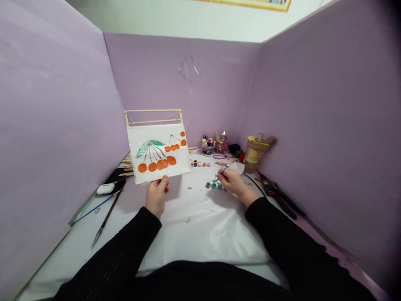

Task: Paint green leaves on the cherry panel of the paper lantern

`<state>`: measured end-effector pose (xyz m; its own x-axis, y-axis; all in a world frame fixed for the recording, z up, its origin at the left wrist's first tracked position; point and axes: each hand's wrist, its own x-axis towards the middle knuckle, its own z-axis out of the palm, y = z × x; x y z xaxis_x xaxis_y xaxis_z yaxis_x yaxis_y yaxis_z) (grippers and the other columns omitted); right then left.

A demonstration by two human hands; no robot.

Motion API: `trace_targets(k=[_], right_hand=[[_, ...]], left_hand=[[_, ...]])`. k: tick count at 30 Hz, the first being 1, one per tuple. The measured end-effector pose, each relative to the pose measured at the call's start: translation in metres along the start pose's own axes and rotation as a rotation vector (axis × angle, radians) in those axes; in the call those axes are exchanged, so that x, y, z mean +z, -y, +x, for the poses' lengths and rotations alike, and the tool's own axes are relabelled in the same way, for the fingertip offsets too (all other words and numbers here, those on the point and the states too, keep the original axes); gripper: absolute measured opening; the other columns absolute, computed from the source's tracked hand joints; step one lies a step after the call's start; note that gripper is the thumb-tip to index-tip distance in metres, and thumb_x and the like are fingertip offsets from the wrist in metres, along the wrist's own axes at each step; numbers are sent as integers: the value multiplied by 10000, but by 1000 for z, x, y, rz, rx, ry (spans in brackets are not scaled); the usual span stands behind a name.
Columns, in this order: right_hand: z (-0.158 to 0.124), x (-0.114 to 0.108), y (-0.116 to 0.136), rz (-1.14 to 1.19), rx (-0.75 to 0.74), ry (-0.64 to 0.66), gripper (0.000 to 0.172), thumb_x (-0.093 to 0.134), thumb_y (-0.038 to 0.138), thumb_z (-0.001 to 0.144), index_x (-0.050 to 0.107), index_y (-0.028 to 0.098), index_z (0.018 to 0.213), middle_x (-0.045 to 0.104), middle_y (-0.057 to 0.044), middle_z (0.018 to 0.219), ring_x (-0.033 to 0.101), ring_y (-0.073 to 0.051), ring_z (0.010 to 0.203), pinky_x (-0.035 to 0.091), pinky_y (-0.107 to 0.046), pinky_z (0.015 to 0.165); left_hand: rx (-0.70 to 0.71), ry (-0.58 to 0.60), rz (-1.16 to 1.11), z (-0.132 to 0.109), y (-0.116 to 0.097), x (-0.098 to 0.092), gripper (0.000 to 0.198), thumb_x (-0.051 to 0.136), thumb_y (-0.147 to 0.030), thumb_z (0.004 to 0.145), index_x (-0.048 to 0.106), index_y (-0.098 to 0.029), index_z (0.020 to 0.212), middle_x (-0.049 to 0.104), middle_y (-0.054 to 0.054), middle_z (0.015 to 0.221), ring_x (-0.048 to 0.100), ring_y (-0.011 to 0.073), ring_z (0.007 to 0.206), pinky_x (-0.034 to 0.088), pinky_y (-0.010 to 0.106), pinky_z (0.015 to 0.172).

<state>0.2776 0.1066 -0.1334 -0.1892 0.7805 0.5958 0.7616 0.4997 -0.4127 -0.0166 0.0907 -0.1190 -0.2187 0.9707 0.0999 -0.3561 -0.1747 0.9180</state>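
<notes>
My left hand (157, 196) pinches the lower edge of a white painted panel (159, 154), thumb in front. Orange round fruit, dark stems and a green leaf shape are painted on it, and a frame of thin wooden sticks (153, 110) shows above its top edge. In my right hand (232, 182) a thin blue paintbrush (224, 169) is gripped, its tip pointing down over a row of small paint pots (214, 185) with green and dark paint. Whether the bristles touch the paint I cannot tell.
Another row of paint pots (204, 164) sits farther back. Behind are a cup of markers (207, 145) and a jar of coloured balls (222, 141). Pliers (278, 192) and a yellow-brown container (254, 153) stand right. Brushes (108, 217) and a white earbud case (105, 189) lie left. Purple partitions enclose the table.
</notes>
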Motion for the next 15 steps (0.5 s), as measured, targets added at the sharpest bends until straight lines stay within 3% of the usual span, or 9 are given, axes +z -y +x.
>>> trace_targets(k=[10,15], right_hand=[[1,0,3,-41,-79,13,268,464,325,882,545,189,666,549,-15,580,460,-123,538,330,-247,562],[1,2,1,-39,-49,0,292,493,347,873,525,190,629,530,-3,557,449,-120,520,321,-250,549]], left_hand=[[-4,13,5,1,1,-1,452,803,-508,547,554,-144,649,505,-50,550,417,57,491,329,195,478],[-6,13,2,1,1,-1,449,803,-505,550,552,-145,645,505,-49,551,411,56,489,326,195,475]])
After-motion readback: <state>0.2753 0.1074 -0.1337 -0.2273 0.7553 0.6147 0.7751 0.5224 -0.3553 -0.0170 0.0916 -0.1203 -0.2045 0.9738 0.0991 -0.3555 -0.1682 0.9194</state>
